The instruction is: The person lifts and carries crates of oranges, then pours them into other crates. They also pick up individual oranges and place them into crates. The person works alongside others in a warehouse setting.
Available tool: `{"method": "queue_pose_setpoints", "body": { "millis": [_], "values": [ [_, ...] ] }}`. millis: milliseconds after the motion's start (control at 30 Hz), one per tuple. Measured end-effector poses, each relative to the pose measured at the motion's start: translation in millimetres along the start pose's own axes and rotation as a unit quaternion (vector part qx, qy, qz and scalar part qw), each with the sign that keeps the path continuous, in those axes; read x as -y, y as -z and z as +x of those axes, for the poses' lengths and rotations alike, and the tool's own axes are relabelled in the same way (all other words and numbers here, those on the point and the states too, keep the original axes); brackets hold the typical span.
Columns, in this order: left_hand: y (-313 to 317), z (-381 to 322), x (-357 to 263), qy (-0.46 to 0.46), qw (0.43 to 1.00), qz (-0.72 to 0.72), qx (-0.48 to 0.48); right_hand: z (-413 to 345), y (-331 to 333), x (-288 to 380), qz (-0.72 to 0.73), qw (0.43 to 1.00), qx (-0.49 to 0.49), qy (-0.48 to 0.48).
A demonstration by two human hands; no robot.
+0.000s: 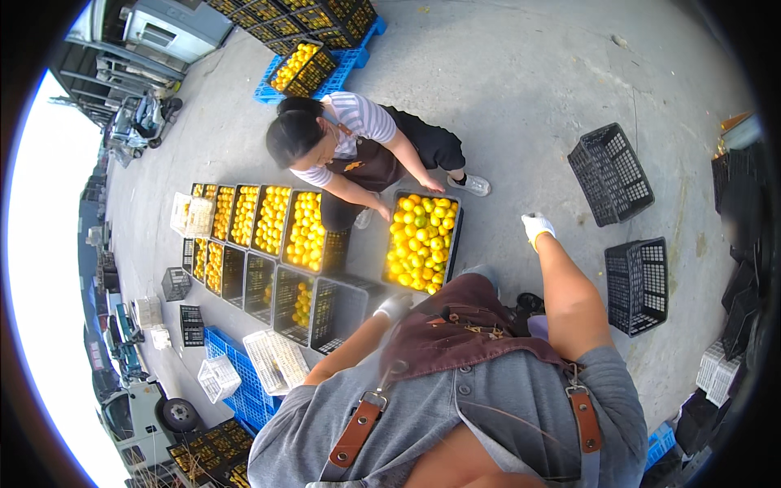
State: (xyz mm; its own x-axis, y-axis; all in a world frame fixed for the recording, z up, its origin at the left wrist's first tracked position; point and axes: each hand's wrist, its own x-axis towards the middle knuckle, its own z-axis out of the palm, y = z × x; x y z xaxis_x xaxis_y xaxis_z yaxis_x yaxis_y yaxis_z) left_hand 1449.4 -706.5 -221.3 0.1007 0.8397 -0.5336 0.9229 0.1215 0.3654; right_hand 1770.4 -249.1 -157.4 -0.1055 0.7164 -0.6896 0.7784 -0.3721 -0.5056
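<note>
A black plastic crate full of orange and green-tinged citrus fruit stands on the concrete just before me. My left hand, in a white glove, is blurred beside its near left corner, close to an empty black crate; whether it touches either is unclear. Out to the right, my right hand hangs above the floor in a white glove, fingers curled, with nothing visible in it. A co-worker bends over from the far side, one hand at the full crate's far edge and the other by its left side.
Rows of fruit-filled crates run off to the left, with partly filled crates nearer me. Two black crates lie at right. Stacked full crates stand on a blue pallet behind the co-worker. White crates lie at lower left.
</note>
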Motion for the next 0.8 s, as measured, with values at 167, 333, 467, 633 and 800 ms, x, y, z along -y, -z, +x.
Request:
{"method": "queue_pose_setpoints", "body": {
  "millis": [167, 333, 467, 633, 800],
  "values": [
    [35, 63, 22, 0.364, 0.859, -0.347, 0.098, 83, 57, 7, -0.077, 0.977, -0.013, 0.198],
    [92, 187, 46, 0.369, 0.845, -0.385, 0.041, 146, 121, -103, 0.153, 0.986, 0.034, -0.065],
    [170, 291, 21, 0.142, 0.968, -0.208, 0.005, 149, 205, -139, 0.0, 0.982, 0.135, -0.134],
    [287, 406, 4, 0.158, 0.951, -0.261, -0.055, 247, 263, -16, -0.035, 0.985, 0.148, -0.076],
    [357, 490, 4, 0.306, 0.89, -0.336, 0.036, 379, 323, 124, -0.093, 0.982, 0.161, 0.027]
  ]
}}
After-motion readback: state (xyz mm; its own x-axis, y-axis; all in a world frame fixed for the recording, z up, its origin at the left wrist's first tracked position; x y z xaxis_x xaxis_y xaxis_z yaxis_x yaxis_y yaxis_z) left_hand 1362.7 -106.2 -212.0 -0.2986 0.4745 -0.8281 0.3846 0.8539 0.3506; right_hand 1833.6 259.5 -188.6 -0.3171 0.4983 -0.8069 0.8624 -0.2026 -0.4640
